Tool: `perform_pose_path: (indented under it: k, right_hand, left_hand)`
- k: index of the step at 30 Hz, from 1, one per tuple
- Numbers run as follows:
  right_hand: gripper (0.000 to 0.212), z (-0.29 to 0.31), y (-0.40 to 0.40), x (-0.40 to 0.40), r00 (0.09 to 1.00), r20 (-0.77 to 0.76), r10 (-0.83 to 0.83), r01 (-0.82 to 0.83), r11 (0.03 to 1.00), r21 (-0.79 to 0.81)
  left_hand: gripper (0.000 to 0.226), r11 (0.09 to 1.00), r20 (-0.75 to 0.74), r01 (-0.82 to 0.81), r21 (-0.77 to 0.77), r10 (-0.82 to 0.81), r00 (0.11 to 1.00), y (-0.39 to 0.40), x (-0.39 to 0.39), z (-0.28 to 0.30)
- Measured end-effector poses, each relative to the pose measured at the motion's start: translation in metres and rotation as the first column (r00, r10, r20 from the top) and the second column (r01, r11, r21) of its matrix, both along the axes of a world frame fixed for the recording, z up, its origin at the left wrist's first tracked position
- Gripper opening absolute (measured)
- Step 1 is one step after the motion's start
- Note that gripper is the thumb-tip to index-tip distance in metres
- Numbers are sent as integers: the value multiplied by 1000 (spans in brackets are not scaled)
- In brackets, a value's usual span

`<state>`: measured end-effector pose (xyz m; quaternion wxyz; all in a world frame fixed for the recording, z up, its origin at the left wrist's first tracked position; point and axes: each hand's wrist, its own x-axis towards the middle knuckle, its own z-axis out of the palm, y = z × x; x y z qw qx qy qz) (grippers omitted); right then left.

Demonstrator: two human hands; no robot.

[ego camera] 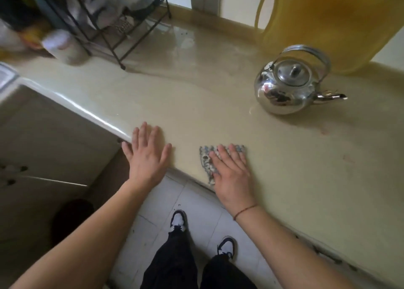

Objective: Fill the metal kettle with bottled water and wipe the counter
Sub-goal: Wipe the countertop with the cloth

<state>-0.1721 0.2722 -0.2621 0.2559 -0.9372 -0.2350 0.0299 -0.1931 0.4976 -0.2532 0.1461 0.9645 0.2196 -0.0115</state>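
Beige counter point(218, 118), shiny lidded metal kettle point(288, 85) upright; right hand point(231, 168) flat on patterned cloth point(207, 157), left hand point(146, 155) spread.

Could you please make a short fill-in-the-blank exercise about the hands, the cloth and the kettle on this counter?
1. The right hand presses flat on the ____ at the counter edge.
2. The left hand lies flat and holds ____.
3. The kettle stands upright with its lid ____.
4. The kettle's spout points toward the ____ side of the picture.

Missing words: cloth; nothing; on; right
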Motion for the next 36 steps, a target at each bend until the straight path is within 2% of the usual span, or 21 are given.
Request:
perform_pose_path:
  k: [2, 6, 10, 11, 13, 14, 15, 17, 19, 21, 23, 24, 25, 26, 27, 28, 29, 30, 33, 35, 36]
  right_hand:
    - [44, 0, 55, 23, 998, 21, 66, -65, 997, -31]
    - [47, 7, 147, 59, 980, -68, 187, -194, 974, -113]
    - [52, 9, 175, 74, 968, -101, 231, -241, 966, -94]
    - [54, 13, 169, 74, 960, -124, 251, -257, 966, -36]
    - [54, 19, 149, 71, 976, -107, 191, -170, 969, 178]
    - [49, 20, 137, 70, 996, -53, 70, -55, 966, 252]
    - [46, 19, 127, 68, 998, -1, -68, 66, 962, 264]
    - [48, 18, 117, 64, 973, 44, -227, 221, 968, 120]
    - [36, 21, 120, 61, 966, 6, -258, 258, 966, -33]
    - [19, 25, 130, 60, 967, -34, -254, 251, 966, -60]
    - [15, 34, 140, 62, 969, -98, -226, 230, 973, 24]
    - [13, 41, 145, 62, 968, -158, -196, 217, 968, 127]
    - [12, 49, 151, 62, 963, -230, -143, 199, 950, 241]
    - [12, 59, 158, 60, 952, -297, -72, 174, 927, 332]
    - [15, 68, 168, 59, 940, -340, 0, 142, 908, 394]
    - [19, 76, 178, 57, 927, -368, 70, 105, 895, 434]
    - [23, 82, 190, 55, 907, -398, 137, 73, 880, 469]
    - [26, 89, 203, 53, 880, -428, 207, 48, 857, 513]
    - [17, 104, 243, 50, 751, -537, 385, 137, 705, 696]
    - [16, 112, 271, 48, 577, -664, 476, 315, 620, 719]
    - [21, 113, 286, 46, 466, -717, 519, 366, 624, 690]
  left_hand:
    - [67, 1000, 12, -20, -5, 20, 1000, 1, -5, 0]
    - [67, 992, 104, -35, -124, 48, 993, 7, -10, 3]
    - [62, 958, 239, -19, -288, 91, 967, 20, -13, 8]
    - [59, 948, 275, -34, -318, 126, 953, 23, -14, 8]
    - [55, 951, 336, -84, -298, 187, 923, 27, -11, 8]
    - [54, 959, 350, -113, -260, 203, 915, 28, -9, 7]
    - [54, 966, 352, -128, -227, 203, 914, 29, -6, 7]
    - [54, 977, 354, -74, -199, 142, 924, 29, -1, 9]
    - [50, 990, 338, 59, -124, -14, 941, 29, 3, 10]
    - [50, 984, 266, 171, -47, -153, 952, 31, 6, 10]
    - [58, 976, 236, 189, -109, -159, 959, 37, 8, 13]
    - [62, 959, 251, 177, -220, -119, 961, 41, 8, 18]
    - [64, 904, 281, 161, -396, -48, 959, 47, 8, 25]
    - [62, 788, 291, 133, -600, 60, 955, 55, 8, 33]
    - [56, 633, 266, 101, -767, 170, 949, 64, 8, 41]
    - [46, 498, 224, 69, -864, 258, 940, 74, 8, 47]
    - [37, 411, 176, 26, -911, 331, 927, 86, 7, 53]
    - [31, 366, 137, -17, -931, 390, 910, 99, 5, 57]
    - [23, 302, 139, -18, -953, 487, 862, 148, -12, 68]
    - [22, 186, 137, 54, -981, 469, 873, 182, -31, 73]
    - [22, 89, 116, 84, -992, 455, 883, 197, -42, 75]
